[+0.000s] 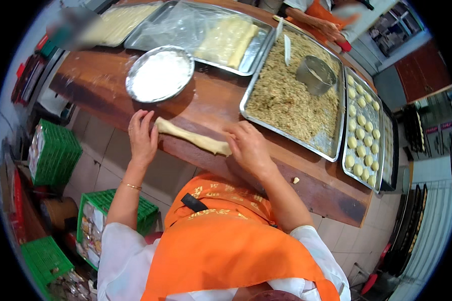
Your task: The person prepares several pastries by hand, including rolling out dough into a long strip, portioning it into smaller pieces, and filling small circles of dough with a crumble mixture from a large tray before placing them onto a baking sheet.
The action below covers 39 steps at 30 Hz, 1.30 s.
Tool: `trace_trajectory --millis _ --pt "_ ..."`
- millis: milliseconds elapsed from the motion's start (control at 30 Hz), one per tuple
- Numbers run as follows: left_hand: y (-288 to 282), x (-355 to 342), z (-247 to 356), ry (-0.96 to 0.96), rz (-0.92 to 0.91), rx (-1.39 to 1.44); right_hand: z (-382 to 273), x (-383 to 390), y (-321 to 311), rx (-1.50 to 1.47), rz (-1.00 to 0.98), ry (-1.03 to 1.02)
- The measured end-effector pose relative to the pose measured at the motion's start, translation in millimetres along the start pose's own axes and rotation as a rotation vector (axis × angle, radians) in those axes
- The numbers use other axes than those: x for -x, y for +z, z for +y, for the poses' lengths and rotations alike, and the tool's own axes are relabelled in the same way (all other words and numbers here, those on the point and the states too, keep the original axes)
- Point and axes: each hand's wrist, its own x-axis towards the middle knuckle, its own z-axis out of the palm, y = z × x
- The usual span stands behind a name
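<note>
Dough rope (193, 138), pale yellow and rolled long, lies across the near part of the brown wooden worktop (100, 80), running from upper left to lower right between my two hands. My left hand (143, 135) lies flat, palm down, fingers extended and together, pressing on the rope's left end; it grips nothing. My right hand (248, 146) is also palm down with fingers loosely spread and slightly curled, resting on the rope's right end, not closed around it. Both forearms reach forward over my orange apron (226, 241); a thin gold bracelet (131, 186) sits on my left wrist.

Containers, as observed:
- Round shallow metal pan (159, 75), just beyond the left hand, holds white flour.
- Large rectangular metal tray (294, 95), just beyond the right hand, holds a coarse brownish-green shredded filling; a metal cup (315, 74) and a pale flat scraper (287, 49) rest in it.
- Narrow metal tray (362, 130), to the right of it, holds rows of small pale dough balls.
- Far metal tray (206, 32) holds folded pale dough under clear plastic film.
- Green plastic crates (55, 153) stand on the floor to my left, well apart from the worktop.

A second person's hand (329, 27) shows at the far edge.
</note>
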Motion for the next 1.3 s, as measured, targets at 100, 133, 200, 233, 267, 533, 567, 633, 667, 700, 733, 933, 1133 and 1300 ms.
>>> trace_trajectory --millis 100,133,200,233,267,533,567,633,667,700,733,933,1133,1300 --pt "-6 4 5 0.006 -0.107 0.155 -19 -4 36 0.228 -0.127 -0.05" --pt "-8 1 12 0.03 -0.122 0.223 -22 -2 44 0.255 -0.125 -0.074" --pt "-1 0 13 0.093 -0.191 0.145 -14 11 69 0.307 -0.115 -0.125" --pt "5 3 7 0.133 -0.197 0.165 -11 14 79 0.313 -0.038 -0.165" --pt "12 0 -2 0.184 -0.196 0.183 -9 14 82 0.331 -0.091 -0.149" --pt "-20 -23 57 0.322 -0.127 0.306 -21 33 -5 0.315 0.079 -0.031" --pt "-14 -23 58 0.408 -0.094 0.29 -21 46 -19 0.321 0.105 -0.029" --pt "26 -22 51 0.539 -0.191 0.247 7 77 -22 0.38 -0.002 0.116" --pt "44 -17 47 0.58 -0.324 0.213 19 94 -19 0.404 -0.066 0.192" --pt "51 -10 60 0.463 -0.479 0.216 26 108 -16 0.328 -0.08 0.246" --pt "41 -9 70 0.342 -0.538 0.308 18 109 -23 0.288 -0.072 0.21" --pt "76 -44 112 0.352 -0.427 0.264 21 73 5 0.152 0.097 0.109" --pt "42 21 112 0.485 -0.518 0.037 6 118 11 0.34 -0.151 0.022" --pt "35 12 124 0.448 -0.556 0.011 12 112 6 0.31 -0.188 0.045"
